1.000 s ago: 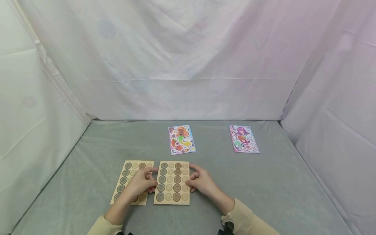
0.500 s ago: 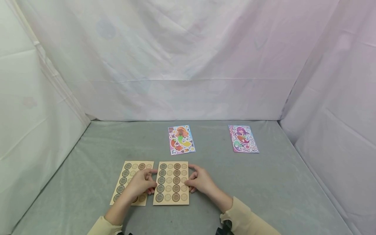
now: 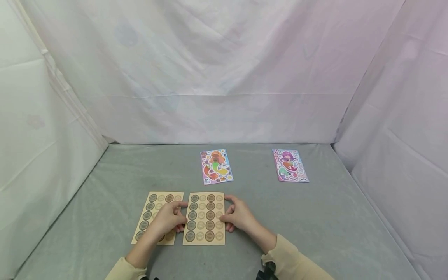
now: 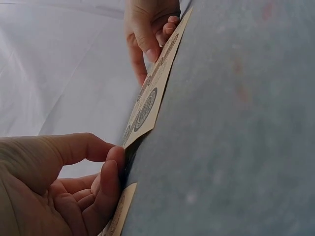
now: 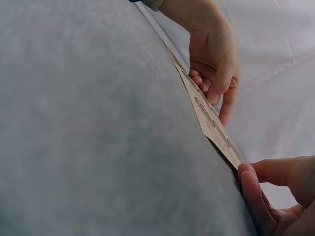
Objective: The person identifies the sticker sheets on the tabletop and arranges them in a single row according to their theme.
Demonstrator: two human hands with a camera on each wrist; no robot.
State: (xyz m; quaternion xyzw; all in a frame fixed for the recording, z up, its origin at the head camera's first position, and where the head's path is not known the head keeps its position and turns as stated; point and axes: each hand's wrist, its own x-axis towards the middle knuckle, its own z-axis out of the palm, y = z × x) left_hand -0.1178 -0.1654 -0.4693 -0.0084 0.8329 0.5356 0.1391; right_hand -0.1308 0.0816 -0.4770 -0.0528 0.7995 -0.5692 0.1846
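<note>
A tan sticker sheet (image 3: 205,218) printed with rows of round brown and grey labels lies near the front of the table. My left hand (image 3: 167,218) pinches its left edge between thumb and fingers. On the opposite edge, my right hand (image 3: 242,216) pinches the sheet with the thumb on top. The near edge of this sheet is lifted a little off the cloth beside the left fingertips in the left wrist view. A second tan sticker sheet (image 3: 146,214) of the same kind lies to the left, partly hidden under my left hand and wrist.
Farther back lie two colourful mermaid sticker sheets, one with an orange-haired mermaid (image 3: 216,166) and one with a purple-haired mermaid (image 3: 290,165). Grey cloth (image 3: 336,221) covers the table. White curtains (image 3: 224,77) hang along the back and both sides.
Both hands and the held sticker sheet have shifted very slightly left and toward the front edge. The other sheets have stayed in place.
</note>
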